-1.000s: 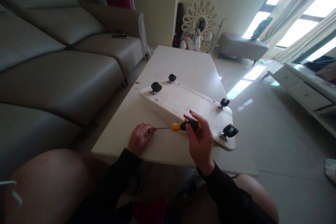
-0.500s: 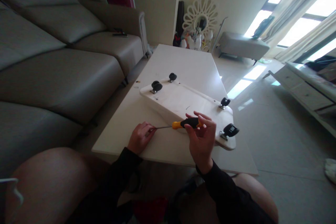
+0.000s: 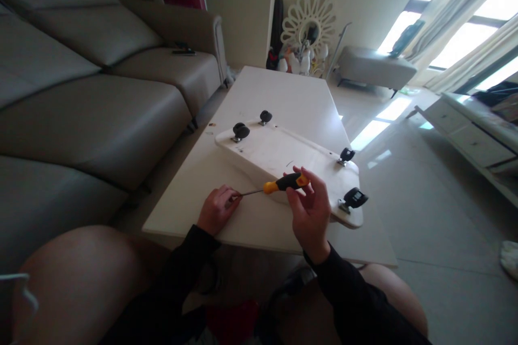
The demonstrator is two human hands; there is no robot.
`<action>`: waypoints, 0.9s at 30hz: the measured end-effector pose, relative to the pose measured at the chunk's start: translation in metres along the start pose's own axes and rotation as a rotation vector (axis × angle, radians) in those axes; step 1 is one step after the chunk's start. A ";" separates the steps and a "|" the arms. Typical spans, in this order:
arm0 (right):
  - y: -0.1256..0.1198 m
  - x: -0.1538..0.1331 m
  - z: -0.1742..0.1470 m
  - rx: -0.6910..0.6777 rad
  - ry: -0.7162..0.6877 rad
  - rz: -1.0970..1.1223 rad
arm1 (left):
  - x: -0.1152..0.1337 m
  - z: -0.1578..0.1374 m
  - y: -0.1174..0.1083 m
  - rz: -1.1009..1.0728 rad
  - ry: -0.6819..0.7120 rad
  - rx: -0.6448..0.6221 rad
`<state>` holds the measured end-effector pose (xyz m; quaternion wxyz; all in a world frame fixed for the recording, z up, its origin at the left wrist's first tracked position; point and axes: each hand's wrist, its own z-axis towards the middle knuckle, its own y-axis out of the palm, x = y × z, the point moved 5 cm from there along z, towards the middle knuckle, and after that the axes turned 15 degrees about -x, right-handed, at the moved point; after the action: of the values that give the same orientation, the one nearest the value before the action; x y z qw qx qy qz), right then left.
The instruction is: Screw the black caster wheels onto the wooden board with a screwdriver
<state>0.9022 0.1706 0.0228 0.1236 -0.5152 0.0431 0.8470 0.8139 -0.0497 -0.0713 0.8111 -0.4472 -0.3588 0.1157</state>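
Observation:
A screwdriver (image 3: 286, 183) with a yellow and black handle lies nearly level above the table, its shaft pointing left. My right hand (image 3: 311, 205) grips the handle between thumb and fingers. At the tip of the shaft, the fingers of my left hand (image 3: 219, 208) are pinched together; whatever small thing may be between them is hidden. Just beyond both hands rests a white board (image 3: 279, 151) with its underside up. Black casters stand at its corners, among them the near right caster (image 3: 354, 198) and the far left caster (image 3: 240, 131).
The board rests on a white table (image 3: 279, 86). A grey sofa (image 3: 121, 91) runs along the left. On the right are a tiled floor (image 3: 437, 199) and a white cabinet (image 3: 465, 129). A flower-shaped mirror (image 3: 309, 27) and a grey bench (image 3: 372, 67) stand beyond the table.
The screwdriver's handle end has tilted slightly upward, and my right hand's fingers have shifted on it. My left hand stays at the tip. The board has not moved on the table.

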 end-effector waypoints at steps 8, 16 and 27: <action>-0.028 -0.036 0.018 0.175 -0.185 -0.175 | -0.003 -0.001 0.000 -0.066 -0.109 0.004; -0.123 -0.136 0.064 0.339 -0.393 -0.568 | -0.003 0.001 0.000 -0.061 -0.060 -0.014; -0.148 -0.124 0.056 0.372 -0.228 -0.768 | -0.013 0.000 0.004 -0.045 -0.064 -0.022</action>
<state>0.9462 0.3047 0.1668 0.5241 -0.3659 -0.0136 0.7690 0.8047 -0.0541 -0.0811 0.7966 -0.4439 -0.3959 0.1077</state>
